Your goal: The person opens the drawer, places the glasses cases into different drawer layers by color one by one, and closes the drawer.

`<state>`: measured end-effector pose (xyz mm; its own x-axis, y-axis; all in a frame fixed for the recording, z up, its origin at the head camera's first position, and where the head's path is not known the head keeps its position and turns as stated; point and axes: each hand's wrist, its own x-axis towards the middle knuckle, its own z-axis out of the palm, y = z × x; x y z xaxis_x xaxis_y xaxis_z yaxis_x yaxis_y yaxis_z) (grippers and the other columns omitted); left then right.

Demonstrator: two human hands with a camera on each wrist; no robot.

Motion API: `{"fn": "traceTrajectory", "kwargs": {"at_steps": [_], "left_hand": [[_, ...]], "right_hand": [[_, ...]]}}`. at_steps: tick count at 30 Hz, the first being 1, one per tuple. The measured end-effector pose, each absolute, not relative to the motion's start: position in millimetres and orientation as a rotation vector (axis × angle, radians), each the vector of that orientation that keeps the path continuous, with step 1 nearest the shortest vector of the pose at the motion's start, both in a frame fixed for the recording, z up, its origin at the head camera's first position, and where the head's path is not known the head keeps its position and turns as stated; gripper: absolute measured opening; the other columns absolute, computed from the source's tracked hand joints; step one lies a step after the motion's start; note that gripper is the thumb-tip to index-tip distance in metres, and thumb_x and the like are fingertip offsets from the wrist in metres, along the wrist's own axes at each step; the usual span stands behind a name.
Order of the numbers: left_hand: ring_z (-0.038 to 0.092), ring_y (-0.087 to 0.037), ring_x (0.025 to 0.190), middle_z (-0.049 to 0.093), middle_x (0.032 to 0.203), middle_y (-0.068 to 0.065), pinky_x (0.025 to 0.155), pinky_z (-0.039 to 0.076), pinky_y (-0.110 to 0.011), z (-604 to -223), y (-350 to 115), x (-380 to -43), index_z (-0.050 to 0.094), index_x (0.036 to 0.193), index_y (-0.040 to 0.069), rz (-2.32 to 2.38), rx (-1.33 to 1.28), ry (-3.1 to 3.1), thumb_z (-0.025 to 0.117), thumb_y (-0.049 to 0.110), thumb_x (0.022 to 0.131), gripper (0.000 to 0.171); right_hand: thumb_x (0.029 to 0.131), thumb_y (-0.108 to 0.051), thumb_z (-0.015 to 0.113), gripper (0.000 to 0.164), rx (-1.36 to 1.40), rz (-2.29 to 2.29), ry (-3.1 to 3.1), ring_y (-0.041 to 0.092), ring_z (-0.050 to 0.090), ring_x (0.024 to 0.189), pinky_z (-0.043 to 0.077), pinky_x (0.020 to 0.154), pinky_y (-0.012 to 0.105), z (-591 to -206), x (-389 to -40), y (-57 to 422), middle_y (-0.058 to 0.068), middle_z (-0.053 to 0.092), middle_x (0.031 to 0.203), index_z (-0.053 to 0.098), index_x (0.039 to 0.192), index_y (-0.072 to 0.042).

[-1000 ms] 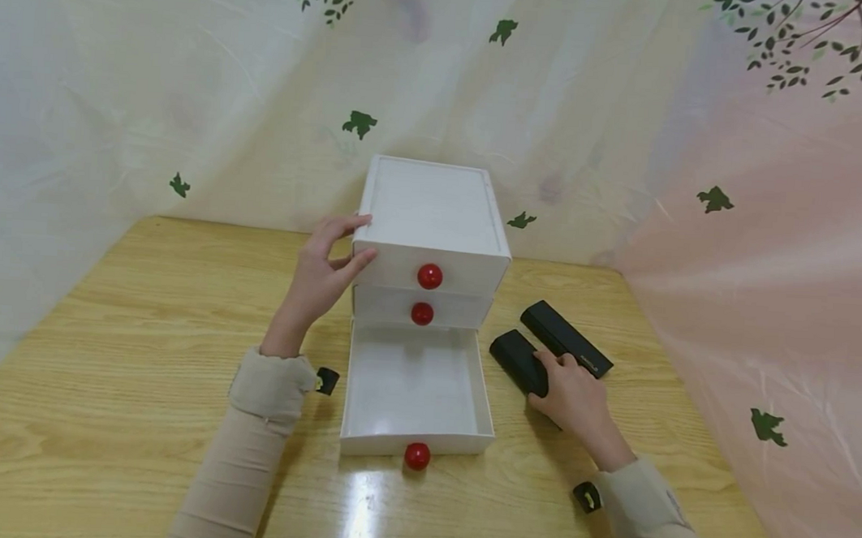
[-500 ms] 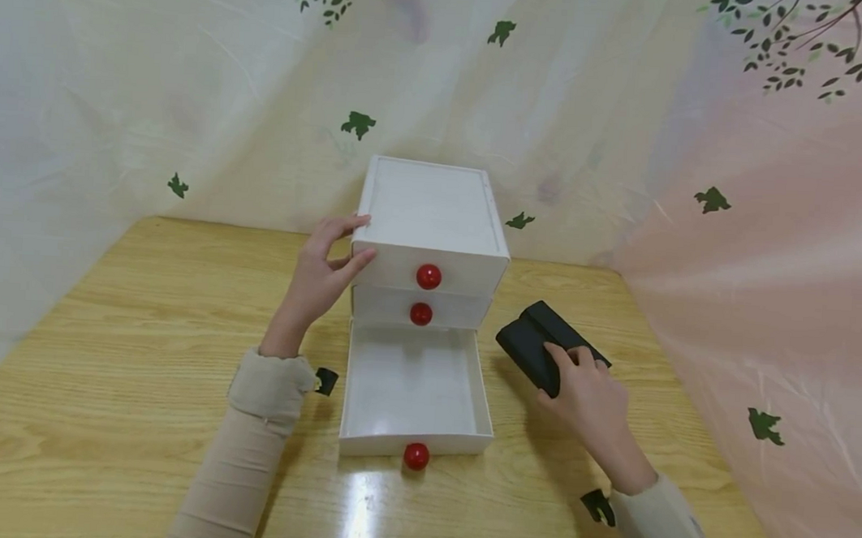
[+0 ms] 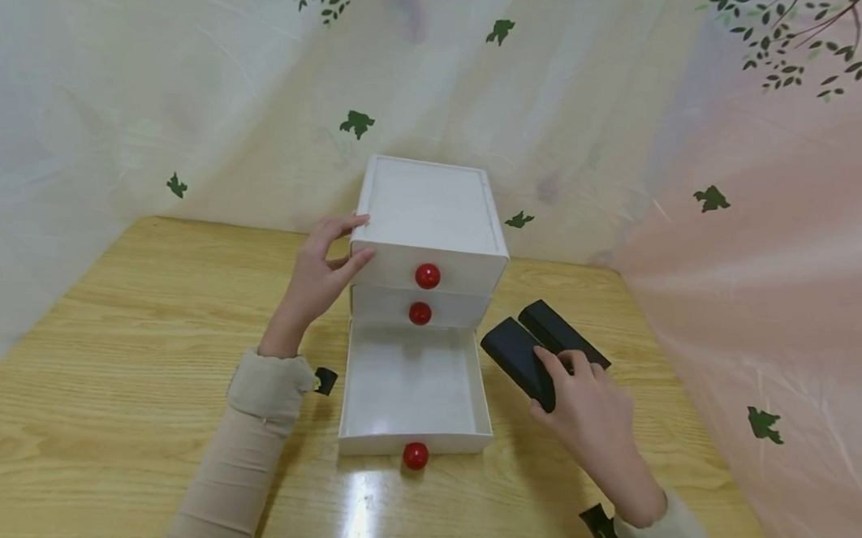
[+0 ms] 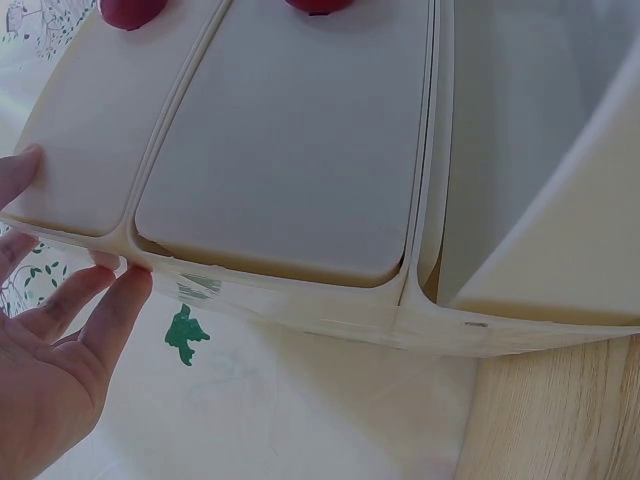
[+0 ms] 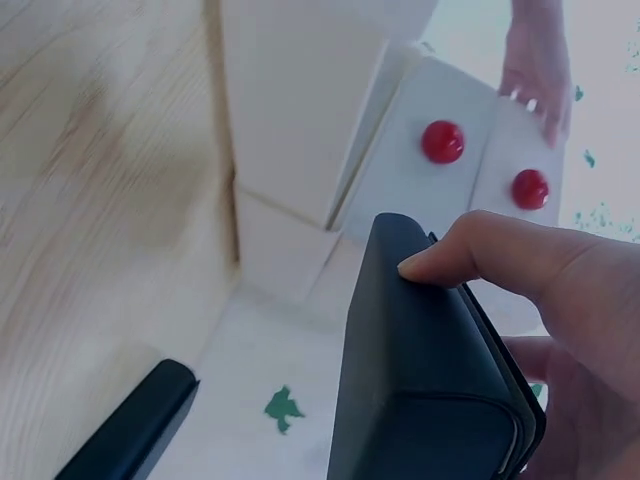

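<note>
My left hand (image 3: 315,283) holds the upper left front corner of a white drawer unit (image 3: 434,204). In the left wrist view the thumb lies on the front of an end drawer, with fingertips against the side wall. The bottom drawer (image 3: 414,382) is pulled out, and nothing shows inside it. To the right of it my right hand (image 3: 594,428) grips the near end of a black glasses case (image 3: 517,359), held above the table. The right wrist view shows my thumb on the case (image 5: 420,340) and fingers behind it. A second black case (image 3: 565,333) lies on the table just behind.
Red round knobs (image 3: 427,276) stick out from the drawer fronts. The unit stands on a wooden table (image 3: 141,351), close to a patterned backdrop (image 3: 263,130). A pinkish sheet (image 3: 787,304) slopes along the right side of the table.
My right hand has lifted the nearer glasses case off the table and shifted it slightly, its far end now closer to the drawer unit. My left hand keeps its place.
</note>
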<state>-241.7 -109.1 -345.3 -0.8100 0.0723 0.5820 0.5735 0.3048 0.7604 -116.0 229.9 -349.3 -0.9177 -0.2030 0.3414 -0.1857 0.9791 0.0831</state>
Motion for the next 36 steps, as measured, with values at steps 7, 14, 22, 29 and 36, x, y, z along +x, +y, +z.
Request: {"fn": "traceTrajectory", "kwargs": {"at_steps": [7, 14, 22, 29, 36], "left_hand": [[0.051, -0.027, 0.125, 0.051, 0.135, -0.014, 0.088, 0.056, -0.048, -345.6, -109.1, -241.7, 0.056, 0.133, 0.006, -1.532, -0.569, -2.134, 0.067, 0.012, 0.091, 0.044], [0.051, -0.03, 0.125, 0.052, 0.134, -0.015, 0.088, 0.056, -0.047, -345.4, -110.1, -241.7, 0.056, 0.132, 0.006, -1.511, -0.573, -2.13, 0.067, 0.011, 0.091, 0.043], [0.052, -0.029, 0.125, 0.052, 0.136, -0.015, 0.087, 0.057, -0.046, -345.1, -109.4, -241.8, 0.057, 0.131, 0.006, -1.517, -0.576, -2.125, 0.067, 0.012, 0.091, 0.042], [0.051, -0.03, 0.125, 0.051, 0.136, -0.016, 0.088, 0.056, -0.048, -345.3, -109.6, -241.2, 0.056, 0.132, 0.005, -1.52, -0.567, -2.134, 0.067, 0.011, 0.091, 0.043], [0.052, -0.029, 0.124, 0.051, 0.136, -0.016, 0.086, 0.057, -0.047, -344.4, -109.8, -240.8, 0.056, 0.132, 0.005, -1.503, -0.585, -2.122, 0.068, 0.011, 0.09, 0.043]], "right_hand": [[0.069, -0.033, 0.082, 0.065, 0.319, -0.07, -2.775, 0.031, 0.064, 0.093, 0.035, 0.036, 0.028, -347.5, -109.9, 218.3, 0.01, 0.064, 0.112, 0.061, 0.13, -0.024], [0.068, -0.033, 0.08, 0.063, 0.397, -0.054, -2.758, 0.026, 0.064, 0.091, 0.036, 0.037, 0.029, -351.4, -109.4, 204.2, 0.007, 0.063, 0.112, 0.061, 0.129, -0.026], [0.068, -0.035, 0.079, 0.062, 0.49, -0.073, -2.76, 0.026, 0.065, 0.088, 0.041, 0.042, 0.028, -356.9, -113.9, 190.1, 0.007, 0.064, 0.11, 0.063, 0.127, -0.026], [0.07, -0.033, 0.079, 0.062, 0.541, -0.055, -2.811, 0.025, 0.063, 0.093, 0.043, 0.043, 0.029, -357.2, -119.9, 176.0, 0.005, 0.064, 0.113, 0.061, 0.129, -0.025], [0.071, -0.032, 0.08, 0.06, 0.579, -0.037, -2.817, 0.027, 0.064, 0.094, 0.052, 0.048, 0.035, -359.5, -126.6, 164.9, 0.007, 0.064, 0.115, 0.062, 0.128, -0.024]]}}
